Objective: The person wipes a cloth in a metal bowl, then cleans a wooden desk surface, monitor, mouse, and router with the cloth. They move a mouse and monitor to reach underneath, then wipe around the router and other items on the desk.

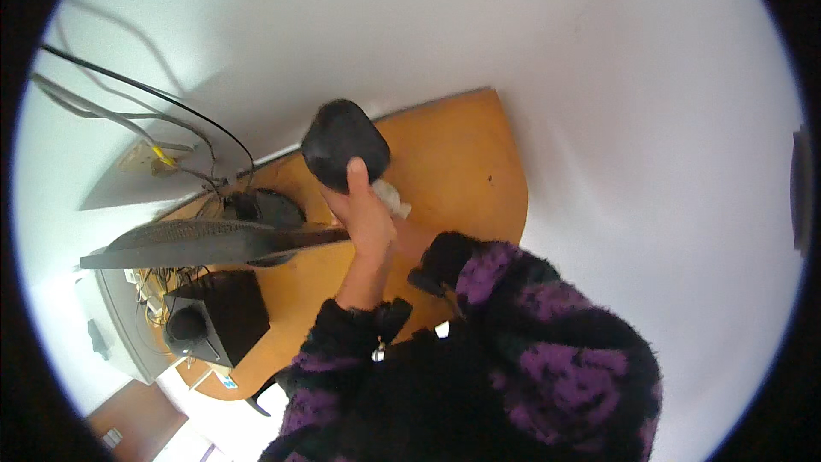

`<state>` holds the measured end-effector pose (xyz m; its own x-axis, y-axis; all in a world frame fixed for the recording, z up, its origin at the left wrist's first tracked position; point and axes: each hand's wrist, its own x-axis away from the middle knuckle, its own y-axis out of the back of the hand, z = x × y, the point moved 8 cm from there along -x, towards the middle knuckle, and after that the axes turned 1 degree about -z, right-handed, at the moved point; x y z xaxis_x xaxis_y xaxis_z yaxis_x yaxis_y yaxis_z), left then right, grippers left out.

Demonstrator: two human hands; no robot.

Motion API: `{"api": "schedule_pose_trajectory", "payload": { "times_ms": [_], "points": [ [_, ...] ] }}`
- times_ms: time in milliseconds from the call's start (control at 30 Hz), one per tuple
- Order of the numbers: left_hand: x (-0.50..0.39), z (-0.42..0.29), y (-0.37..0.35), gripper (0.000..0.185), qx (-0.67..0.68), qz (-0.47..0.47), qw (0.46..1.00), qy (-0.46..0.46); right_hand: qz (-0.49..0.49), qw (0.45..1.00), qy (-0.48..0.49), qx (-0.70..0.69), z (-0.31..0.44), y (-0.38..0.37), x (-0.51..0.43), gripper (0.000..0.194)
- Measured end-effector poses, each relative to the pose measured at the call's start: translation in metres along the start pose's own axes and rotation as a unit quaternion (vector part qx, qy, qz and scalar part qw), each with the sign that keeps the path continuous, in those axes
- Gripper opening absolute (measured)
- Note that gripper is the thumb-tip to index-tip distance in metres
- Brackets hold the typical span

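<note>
My left hand [364, 208] grips a black rounded object [343, 141], perhaps a small speaker, with the thumb laid over its near face. It is held up over the back edge of an orange-brown wooden desk [462, 154]. Partly hidden behind my left wrist is my right hand [410, 234], its fingers mostly out of sight. A crumpled pale cloth [391, 199] sticks out at that hand, just below the black object. Both arms wear fluffy black and purple sleeves.
A monitor [192, 245] seen edge-on stands left of my hands, on a round black base [279, 205]. Cables [147, 86] run along the wall to a socket [144, 157]. A black box-shaped speaker [234, 314] and tangled wires lie beyond the monitor. White walls border the desk.
</note>
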<state>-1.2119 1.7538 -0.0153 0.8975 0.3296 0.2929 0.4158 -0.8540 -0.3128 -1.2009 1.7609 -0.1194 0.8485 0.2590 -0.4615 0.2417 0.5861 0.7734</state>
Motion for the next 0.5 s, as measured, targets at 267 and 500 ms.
{"api": "schedule_pose_trajectory", "payload": {
  "times_ms": [267,500],
  "points": [
    [-0.010,0.017,0.000,0.059,-0.002,-0.020,1.000,0.006,-0.054,0.946,-0.219,0.230,-0.179,0.131,0.043,0.037],
    [0.000,0.014,0.005,0.064,-0.004,-0.016,1.000,0.006,-0.202,0.939,-0.251,0.121,-0.142,0.153,0.039,0.038]
  ]
}}
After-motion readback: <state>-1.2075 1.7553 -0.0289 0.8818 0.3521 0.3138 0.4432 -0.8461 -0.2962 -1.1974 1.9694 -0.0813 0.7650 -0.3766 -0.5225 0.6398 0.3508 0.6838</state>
